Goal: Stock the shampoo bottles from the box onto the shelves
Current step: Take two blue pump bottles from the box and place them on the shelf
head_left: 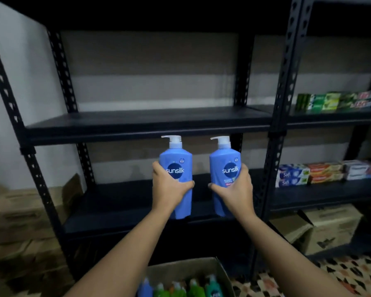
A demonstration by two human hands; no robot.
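Left hand (168,185) is gripping one blue plastic Sunsilk pump bottle (177,168), right hand (234,189) is wrapping fingers round a second blue pump bottle (223,166), both upright before the black metal shelving (137,125).

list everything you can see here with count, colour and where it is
blue shampoo bottles: 2, blue with white pumps, one held in each hand before the lower shelf
shelving unit: 1, black, centre
second shelving unit: 1, black, right
cardboard box: 1, brown, bottom centre, open
bottles in box: several, blue and green, count unclear
green cartons: several, right unit, upper shelf
toothpaste cartons: several, white, blue, red, right unit, lower shelf
other boxes: brown, floor right and left
left hand: 1, grips left bottle
right hand: 1, grips right bottle
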